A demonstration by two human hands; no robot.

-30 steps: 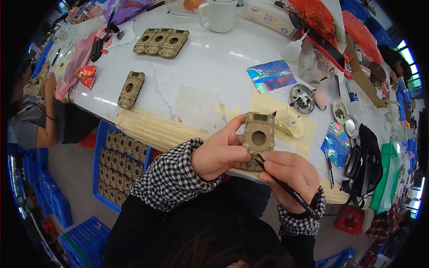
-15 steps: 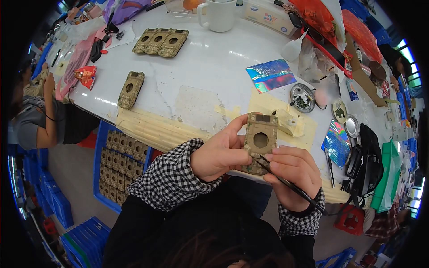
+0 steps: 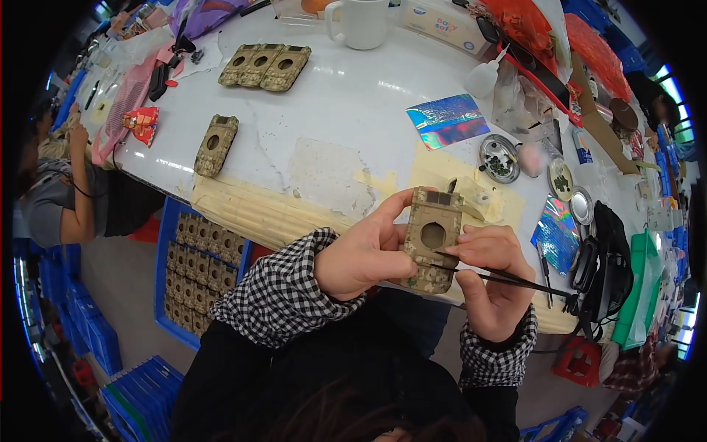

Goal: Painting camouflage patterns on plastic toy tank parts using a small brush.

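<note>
My left hand (image 3: 366,250) grips a small camouflage-patterned block (image 3: 431,239) with a round hole in its middle, held upright over the table's near edge. My right hand (image 3: 492,278) holds a thin black brush or tweezers (image 3: 515,278), its tip touching the block's right side just below the hole. Both wrists wear checked cuffs.
On the white table (image 3: 353,96) lie one more camouflage block (image 3: 215,144), a row of three (image 3: 264,66), a white mug (image 3: 361,22), a squeeze bottle (image 3: 486,77), iridescent foil sheets (image 3: 447,120) and small dishes (image 3: 498,158). A blue crate (image 3: 163,258) of blocks sits below. Another person (image 3: 59,191) sits at left.
The block has turned slightly and my right hand has brought the tool's tip closer against its right side. Little else has moved.
</note>
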